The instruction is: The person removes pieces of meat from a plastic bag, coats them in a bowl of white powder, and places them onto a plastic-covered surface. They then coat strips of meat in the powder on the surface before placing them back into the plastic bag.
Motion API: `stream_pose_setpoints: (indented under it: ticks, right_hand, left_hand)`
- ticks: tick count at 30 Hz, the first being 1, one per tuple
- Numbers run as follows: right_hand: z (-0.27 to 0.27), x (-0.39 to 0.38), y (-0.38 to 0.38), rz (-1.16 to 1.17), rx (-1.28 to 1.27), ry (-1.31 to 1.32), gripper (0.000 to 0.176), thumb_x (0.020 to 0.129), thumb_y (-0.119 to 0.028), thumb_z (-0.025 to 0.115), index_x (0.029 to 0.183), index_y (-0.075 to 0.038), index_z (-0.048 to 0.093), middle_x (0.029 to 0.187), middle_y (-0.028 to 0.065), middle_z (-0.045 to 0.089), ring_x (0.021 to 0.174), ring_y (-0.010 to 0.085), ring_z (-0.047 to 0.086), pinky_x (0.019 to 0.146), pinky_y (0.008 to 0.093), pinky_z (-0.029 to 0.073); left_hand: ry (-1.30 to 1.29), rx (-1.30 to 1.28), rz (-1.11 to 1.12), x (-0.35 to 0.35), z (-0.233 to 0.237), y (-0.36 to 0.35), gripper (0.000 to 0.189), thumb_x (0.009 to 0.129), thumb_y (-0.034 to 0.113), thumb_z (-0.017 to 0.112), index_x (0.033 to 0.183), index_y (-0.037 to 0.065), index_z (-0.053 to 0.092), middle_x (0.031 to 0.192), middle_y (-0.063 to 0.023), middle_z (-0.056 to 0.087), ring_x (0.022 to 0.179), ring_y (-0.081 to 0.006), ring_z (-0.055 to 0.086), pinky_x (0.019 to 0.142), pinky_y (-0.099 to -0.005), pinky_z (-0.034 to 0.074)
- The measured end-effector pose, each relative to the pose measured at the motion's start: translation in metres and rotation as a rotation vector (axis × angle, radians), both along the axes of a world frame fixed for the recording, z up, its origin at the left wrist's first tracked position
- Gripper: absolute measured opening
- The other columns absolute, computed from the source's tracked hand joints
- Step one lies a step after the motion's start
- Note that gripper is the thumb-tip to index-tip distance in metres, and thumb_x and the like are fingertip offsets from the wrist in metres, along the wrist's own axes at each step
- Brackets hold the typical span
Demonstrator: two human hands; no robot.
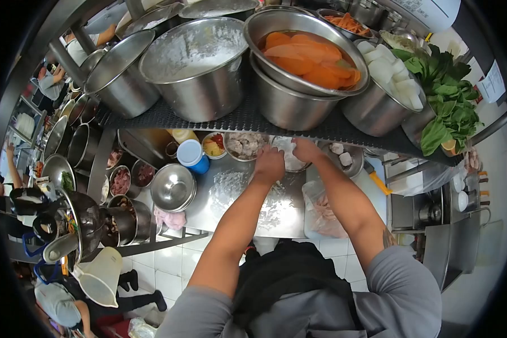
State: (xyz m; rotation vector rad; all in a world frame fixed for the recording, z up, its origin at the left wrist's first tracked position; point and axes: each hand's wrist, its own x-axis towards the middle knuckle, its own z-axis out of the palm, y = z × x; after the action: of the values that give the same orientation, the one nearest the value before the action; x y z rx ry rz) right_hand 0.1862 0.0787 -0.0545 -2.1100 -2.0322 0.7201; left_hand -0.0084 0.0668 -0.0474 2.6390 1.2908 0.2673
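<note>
A metal bowl of white powder stands on the steel counter under the shelf. My left hand is at its left side, fingers curled together near the rim. From the right my right hand reaches over the same bowl, fingers bent in toward the powder. Whatever either hand may hold is too small or hidden to make out. Just left of my left hand is a bowl of pale meat pieces. Past my right hand sits a metal bowl with a few whitish chunks.
White powder is smeared on the counter. Stacked metal bowls and a blue-lidded container stand left. A bag of meat and a yellow-handled tool lie right. Overhead, a shelf carries large pots. Other people are at left.
</note>
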Motion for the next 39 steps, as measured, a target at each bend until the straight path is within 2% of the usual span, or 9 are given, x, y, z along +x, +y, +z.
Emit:
stream_pose_setpoints:
  ticks: [5, 10, 14, 17, 21, 28, 32, 35, 39]
  right_hand:
    - [0.016, 0.014, 0.009, -0.001, -0.292, -0.141, 0.052, 0.095, -0.034, 0.041, 0.139, -0.009, 0.055, 0.136, 0.0238, 0.056, 0.125, 0.0362, 0.057, 0.105, 0.0435, 0.043]
    - [0.057, 0.002, -0.011, -0.246, -0.249, -0.046, 0.053, 0.095, -0.034, 0.043, 0.140, -0.007, 0.053, 0.150, 0.0178, 0.046, 0.139, 0.0342, 0.042, 0.116, 0.0412, 0.031]
    - [-0.046, 0.038, 0.017, -0.335, -0.170, 0.070, 0.053, 0.094, -0.036, 0.049, 0.137, -0.006, 0.056, 0.145, 0.0190, 0.051, 0.140, 0.0339, 0.041, 0.118, 0.0404, 0.028]
    - [0.069, -0.001, -0.021, -0.392, -0.265, 0.141, 0.048, 0.095, -0.031, 0.053, 0.134, -0.003, 0.058, 0.135, 0.0193, 0.060, 0.125, 0.0306, 0.057, 0.105, 0.0408, 0.043]
    - [0.027, -0.011, -0.035, -0.325, 0.073, 0.870, 0.023, 0.095, -0.008, 0.057, 0.115, 0.001, 0.065, 0.094, 0.0084, 0.067, 0.077, 0.0136, 0.064, 0.069, 0.0272, 0.053]
    - [0.024, -0.115, -0.111, -0.055, 0.042, 0.503, 0.031, 0.088, -0.019, 0.062, 0.112, 0.000, 0.064, 0.104, 0.0216, 0.069, 0.100, 0.0386, 0.066, 0.088, 0.0423, 0.050]
    - [-0.028, -0.156, -0.155, 0.033, -0.037, 0.409, 0.037, 0.089, -0.023, 0.064, 0.119, -0.001, 0.062, 0.106, 0.0244, 0.068, 0.102, 0.0426, 0.064, 0.090, 0.0454, 0.050]
    - [-0.038, -0.176, -0.177, 0.013, -0.080, 0.383, 0.038, 0.089, -0.023, 0.065, 0.120, -0.001, 0.060, 0.106, 0.0254, 0.067, 0.102, 0.0427, 0.064, 0.090, 0.0473, 0.050]
    - [-0.049, -0.187, -0.192, 0.007, 0.028, 0.282, 0.034, 0.087, -0.020, 0.065, 0.115, -0.002, 0.061, 0.107, 0.0230, 0.066, 0.103, 0.0402, 0.062, 0.089, 0.0488, 0.050]
  left_hand:
    - [0.260, 0.102, -0.143, 0.038, -0.027, 0.032, 0.020, 0.085, 0.020, 0.059, 0.089, 0.012, 0.077, 0.102, -0.0084, 0.071, 0.114, -0.0279, 0.057, 0.098, -0.0486, 0.039]
    - [0.192, -0.003, -0.117, 0.045, -0.022, 0.035, 0.019, 0.087, 0.019, 0.060, 0.096, 0.013, 0.075, 0.099, -0.0095, 0.074, 0.103, -0.0270, 0.067, 0.094, -0.0481, 0.044]
    - [-0.093, -0.168, 0.006, 0.044, 0.001, 0.030, 0.021, 0.086, 0.020, 0.063, 0.101, 0.007, 0.072, 0.098, -0.0165, 0.072, 0.102, -0.0326, 0.068, 0.089, -0.0482, 0.051]
    - [-0.440, -0.263, -0.038, 0.040, -0.025, 0.040, 0.027, 0.085, 0.020, 0.067, 0.105, 0.003, 0.069, 0.098, -0.0216, 0.070, 0.099, -0.0381, 0.067, 0.086, -0.0473, 0.052]
    - [-0.763, -0.475, 0.064, -0.003, 0.016, 0.012, 0.039, 0.085, 0.016, 0.068, 0.122, 0.002, 0.065, 0.101, -0.0218, 0.070, 0.092, -0.0338, 0.068, 0.082, -0.0400, 0.052]
    - [-0.612, -0.615, 0.108, -0.122, -0.028, -0.039, 0.030, 0.088, 0.019, 0.069, 0.112, 0.000, 0.067, 0.104, -0.0229, 0.071, 0.094, -0.0360, 0.069, 0.082, -0.0396, 0.053]
    - [-0.364, -0.582, 0.144, -0.169, -0.043, -0.089, 0.035, 0.085, 0.022, 0.072, 0.112, 0.001, 0.067, 0.089, -0.0212, 0.070, 0.082, -0.0302, 0.069, 0.075, -0.0383, 0.052]
    - [-0.269, -0.686, 0.187, -0.180, -0.043, -0.111, 0.037, 0.085, 0.024, 0.073, 0.113, 0.001, 0.066, 0.096, -0.0242, 0.070, 0.092, -0.0405, 0.068, 0.082, -0.0452, 0.053]
    - [-0.256, -0.483, 0.034, -0.185, -0.054, -0.123, 0.033, 0.084, 0.022, 0.073, 0.111, 0.003, 0.067, 0.100, -0.0214, 0.069, 0.098, -0.0380, 0.065, 0.087, -0.0449, 0.050]
